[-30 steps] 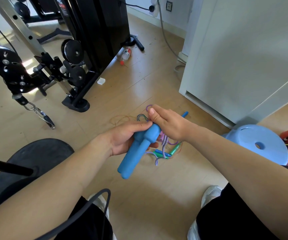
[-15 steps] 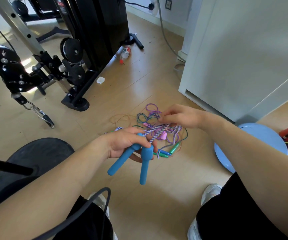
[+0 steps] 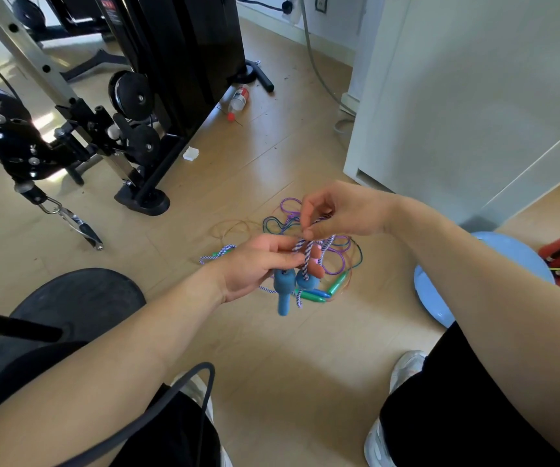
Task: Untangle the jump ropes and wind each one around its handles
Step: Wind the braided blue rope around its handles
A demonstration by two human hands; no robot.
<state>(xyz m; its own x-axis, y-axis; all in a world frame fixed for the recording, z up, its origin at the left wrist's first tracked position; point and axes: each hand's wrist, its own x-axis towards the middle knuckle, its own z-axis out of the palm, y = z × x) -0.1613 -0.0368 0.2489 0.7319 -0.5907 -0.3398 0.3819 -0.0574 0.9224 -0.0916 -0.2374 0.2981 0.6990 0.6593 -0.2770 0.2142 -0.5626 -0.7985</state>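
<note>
Since half a second earlier, the right hand has drawn in toward the left hand, and the two blue handles now hang side by side rather than splayed. Left hand: fingers curled round the handles' upper ends, the handles pointing down. Right hand: thumb and fingertips pinching the purple-and-white striped rope just above the left hand, with short strands running from the pinch into the handle tops. Beneath both hands, on the wooden floor, lies the tangle of thin purple and dark green loops, with green handles at its near edge. A pale blue stool stands to the right.
</note>
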